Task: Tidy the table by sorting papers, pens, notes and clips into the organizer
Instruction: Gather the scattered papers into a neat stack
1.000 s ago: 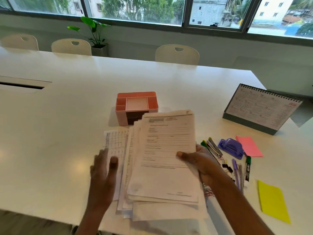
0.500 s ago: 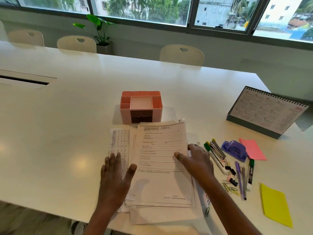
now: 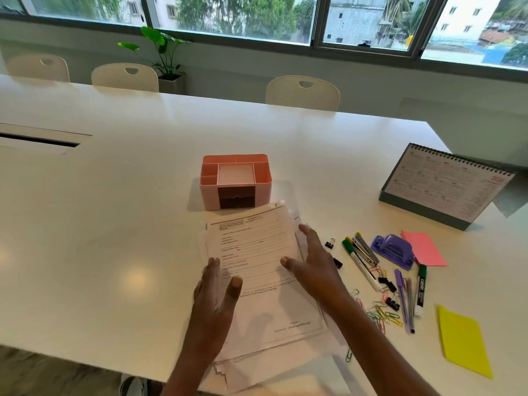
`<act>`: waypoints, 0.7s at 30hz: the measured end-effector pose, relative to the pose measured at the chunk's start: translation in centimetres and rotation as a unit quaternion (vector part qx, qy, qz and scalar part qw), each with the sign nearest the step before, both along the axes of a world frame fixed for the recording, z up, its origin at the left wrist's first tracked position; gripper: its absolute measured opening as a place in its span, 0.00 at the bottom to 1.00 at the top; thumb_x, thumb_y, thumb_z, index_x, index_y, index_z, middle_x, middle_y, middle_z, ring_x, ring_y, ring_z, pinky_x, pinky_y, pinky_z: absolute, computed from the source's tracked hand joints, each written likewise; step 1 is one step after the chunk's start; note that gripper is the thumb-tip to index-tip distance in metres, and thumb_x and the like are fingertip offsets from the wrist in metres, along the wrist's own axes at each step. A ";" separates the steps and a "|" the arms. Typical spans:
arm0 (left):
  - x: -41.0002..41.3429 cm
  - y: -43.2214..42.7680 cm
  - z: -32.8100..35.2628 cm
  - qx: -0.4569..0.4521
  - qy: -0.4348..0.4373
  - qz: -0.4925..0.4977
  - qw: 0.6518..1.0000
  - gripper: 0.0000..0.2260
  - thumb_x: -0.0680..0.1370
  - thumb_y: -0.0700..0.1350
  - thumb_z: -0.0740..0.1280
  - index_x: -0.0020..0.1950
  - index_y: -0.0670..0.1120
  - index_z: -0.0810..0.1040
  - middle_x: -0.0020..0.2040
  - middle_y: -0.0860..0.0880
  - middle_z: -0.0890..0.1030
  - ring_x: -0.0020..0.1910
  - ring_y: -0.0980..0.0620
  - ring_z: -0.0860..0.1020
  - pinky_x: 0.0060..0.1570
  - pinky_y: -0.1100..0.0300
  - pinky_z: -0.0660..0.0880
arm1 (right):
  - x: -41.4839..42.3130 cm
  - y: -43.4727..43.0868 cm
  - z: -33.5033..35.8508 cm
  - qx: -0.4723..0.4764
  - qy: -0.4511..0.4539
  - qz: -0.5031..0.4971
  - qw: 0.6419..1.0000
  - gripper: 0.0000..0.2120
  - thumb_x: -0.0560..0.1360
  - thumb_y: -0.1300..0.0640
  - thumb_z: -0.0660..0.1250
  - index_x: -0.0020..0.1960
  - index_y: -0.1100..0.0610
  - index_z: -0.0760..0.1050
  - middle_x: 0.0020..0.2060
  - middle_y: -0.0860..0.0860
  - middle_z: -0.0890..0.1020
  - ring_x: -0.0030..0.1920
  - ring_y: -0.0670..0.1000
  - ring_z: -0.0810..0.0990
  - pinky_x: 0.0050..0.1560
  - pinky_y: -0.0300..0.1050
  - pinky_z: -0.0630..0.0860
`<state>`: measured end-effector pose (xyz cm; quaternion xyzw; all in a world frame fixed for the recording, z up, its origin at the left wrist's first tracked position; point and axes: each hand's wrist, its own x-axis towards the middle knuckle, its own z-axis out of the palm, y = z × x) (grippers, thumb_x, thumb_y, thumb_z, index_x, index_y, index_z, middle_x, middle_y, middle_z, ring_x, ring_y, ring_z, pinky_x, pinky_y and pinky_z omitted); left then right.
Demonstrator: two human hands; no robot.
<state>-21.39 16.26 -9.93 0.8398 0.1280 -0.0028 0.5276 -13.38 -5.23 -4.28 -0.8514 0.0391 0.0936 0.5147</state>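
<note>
now | left hand (image 3: 215,304) flat on papers (image 3: 257,247), left edge | right hand (image 3: 314,270) flat, right edge

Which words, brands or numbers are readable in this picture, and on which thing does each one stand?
"FORM II": heading at the top of the top sheet of the paper stack.
"camlin": along the barrel of the green-capped marker.
"20": start of the red year on the desk calendar; its last digits are blurred.
The sheet's other lines and the calendar's dates are too small to read.
</note>
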 end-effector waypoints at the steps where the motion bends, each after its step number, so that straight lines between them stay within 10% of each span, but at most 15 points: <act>1: -0.1 0.0 0.0 -0.011 -0.004 0.002 1.000 0.43 0.73 0.81 0.53 0.84 0.67 0.48 0.85 0.62 0.55 0.83 0.50 0.59 0.78 0.37 0.64 | 0.1 0.2 0.2 0.009 0.013 -0.009 1.000 0.40 0.78 0.57 0.75 0.77 0.36 0.54 0.59 0.42 0.76 0.56 0.55 0.86 0.49 0.60 0.87; 8: -0.5 -0.1 0.6 -0.098 -0.035 0.012 0.994 0.38 0.71 0.82 0.57 0.80 0.74 0.54 0.83 0.64 0.60 0.79 0.48 0.69 0.72 0.37 0.74 | 1.1 0.5 0.6 0.156 0.131 -0.024 0.979 0.35 0.75 0.64 0.76 0.76 0.54 0.64 0.56 0.50 0.83 0.54 0.52 0.85 0.42 0.42 0.85; 14: -0.6 0.1 0.4 -0.126 -0.050 0.023 0.990 0.38 0.72 0.81 0.58 0.80 0.72 0.58 0.82 0.64 0.62 0.79 0.49 0.69 0.72 0.38 0.74 | 1.5 1.0 0.7 0.168 0.143 0.008 0.975 0.25 0.74 0.68 0.75 0.67 0.52 0.76 0.57 0.53 0.85 0.58 0.56 0.85 0.57 0.59 0.85; 21: -0.1 0.8 1.2 -0.120 -0.058 0.105 0.985 0.39 0.74 0.69 0.72 0.81 0.64 0.61 0.82 0.59 0.65 0.81 0.54 0.65 0.78 0.42 0.67 | 0.1 -1.2 3.1 0.194 0.048 0.045 0.979 0.24 0.75 0.68 0.74 0.66 0.51 0.77 0.56 0.52 0.87 0.54 0.53 0.88 0.55 0.55 0.86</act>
